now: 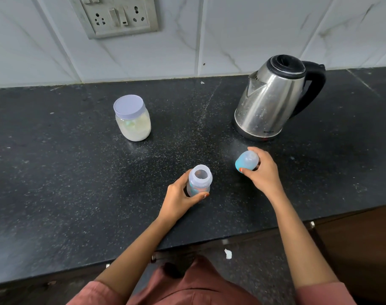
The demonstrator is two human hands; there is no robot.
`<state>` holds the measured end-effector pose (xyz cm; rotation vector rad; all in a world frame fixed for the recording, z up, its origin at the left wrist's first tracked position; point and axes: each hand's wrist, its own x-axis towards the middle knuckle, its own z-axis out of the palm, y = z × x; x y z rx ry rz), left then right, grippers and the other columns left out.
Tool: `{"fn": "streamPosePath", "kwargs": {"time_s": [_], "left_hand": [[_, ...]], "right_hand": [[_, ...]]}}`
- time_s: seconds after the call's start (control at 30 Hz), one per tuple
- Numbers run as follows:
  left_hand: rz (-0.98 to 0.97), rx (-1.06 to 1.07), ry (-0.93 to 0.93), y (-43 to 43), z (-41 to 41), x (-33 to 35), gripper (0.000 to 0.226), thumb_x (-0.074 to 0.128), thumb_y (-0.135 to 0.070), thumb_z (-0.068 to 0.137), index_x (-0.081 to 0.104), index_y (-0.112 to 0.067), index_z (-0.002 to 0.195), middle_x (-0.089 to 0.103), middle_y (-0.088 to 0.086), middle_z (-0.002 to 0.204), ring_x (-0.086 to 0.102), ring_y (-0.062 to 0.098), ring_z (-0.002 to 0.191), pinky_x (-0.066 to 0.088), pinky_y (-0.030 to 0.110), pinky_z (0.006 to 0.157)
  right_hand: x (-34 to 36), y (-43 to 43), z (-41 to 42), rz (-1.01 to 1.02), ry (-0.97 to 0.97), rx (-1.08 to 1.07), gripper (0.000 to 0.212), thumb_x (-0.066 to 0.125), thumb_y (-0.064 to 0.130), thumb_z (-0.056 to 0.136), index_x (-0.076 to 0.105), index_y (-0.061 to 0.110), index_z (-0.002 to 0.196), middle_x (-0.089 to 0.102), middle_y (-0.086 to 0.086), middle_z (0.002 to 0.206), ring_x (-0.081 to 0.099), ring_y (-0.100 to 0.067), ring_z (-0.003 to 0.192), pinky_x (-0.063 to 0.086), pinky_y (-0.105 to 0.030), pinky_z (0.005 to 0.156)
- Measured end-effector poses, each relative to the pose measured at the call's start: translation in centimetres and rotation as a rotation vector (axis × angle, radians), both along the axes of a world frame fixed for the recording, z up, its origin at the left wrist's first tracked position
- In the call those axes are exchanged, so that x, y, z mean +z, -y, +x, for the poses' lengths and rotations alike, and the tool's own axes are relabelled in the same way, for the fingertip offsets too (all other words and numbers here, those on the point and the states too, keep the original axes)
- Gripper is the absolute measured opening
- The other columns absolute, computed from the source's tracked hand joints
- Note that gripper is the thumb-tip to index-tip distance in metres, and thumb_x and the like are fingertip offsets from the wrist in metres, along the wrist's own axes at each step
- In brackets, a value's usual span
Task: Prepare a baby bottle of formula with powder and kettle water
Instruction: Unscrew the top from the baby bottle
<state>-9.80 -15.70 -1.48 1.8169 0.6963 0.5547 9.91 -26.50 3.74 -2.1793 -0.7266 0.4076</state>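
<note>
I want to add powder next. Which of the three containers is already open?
The baby bottle gripped by the left hand: its mouth is uncovered, while the powder jar and kettle both have lids on.

Kettle (269, 102): brushed steel, smudged, black plastic handle. Countertop (77, 183): dark speckled stone, matt. Bottle (198, 180): translucent plastic. Jar (132, 119): clear, pale plastic lid. Wall tiles (253, 29): glossy marble-look.

Rust-red top (187, 287), short sleeves (93, 292), orange-painted nails (240, 170)
</note>
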Motion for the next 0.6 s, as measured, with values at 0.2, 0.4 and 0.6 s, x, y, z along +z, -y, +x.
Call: {"fn": "streamPosePath", "kwargs": {"time_s": [0.2,0.4,0.6], "left_hand": [[-0.003,0.009,-0.005,0.1,0.0,0.1,0.059,0.080,-0.015,0.068,0.052,-0.028,0.119,0.060,-0.016,0.114,0.055,-0.006,0.107,0.042,0.017,0.097],[-0.007,0.018,-0.002,0.2,0.1,0.1,0.059,0.080,-0.014,0.069,0.051,-0.031,0.118,0.060,-0.016,0.114,0.055,-0.004,0.108,0.042,0.020,0.098],[0.004,0.010,-0.015,0.4,0.1,0.1,0.059,0.079,-0.017,0.071,0.049,-0.030,0.119,0.056,-0.019,0.113,0.053,-0.002,0.108,0.038,0.010,0.094]], "right_hand": [[-1.8,-0.2,-0.2,-0.085,0.028,0.010,0.064,0.071,-0.001,0.073,0.046,0.014,0.130,0.043,-0.010,0.131,0.043,-0.024,0.122,0.033,-0.023,0.094],[-1.9,-0.5,-0.2,-0.117,0.034,0.024,0.066,0.071,0.000,0.073,0.044,0.016,0.130,0.041,-0.009,0.134,0.041,-0.026,0.125,0.036,-0.035,0.103],[-0.9,-0.4,-0.3,-0.207,0.137,0.051,0.074,0.076,0.010,0.071,0.038,0.014,0.134,0.038,-0.010,0.138,0.033,-0.028,0.129,0.033,-0.041,0.105]]}}
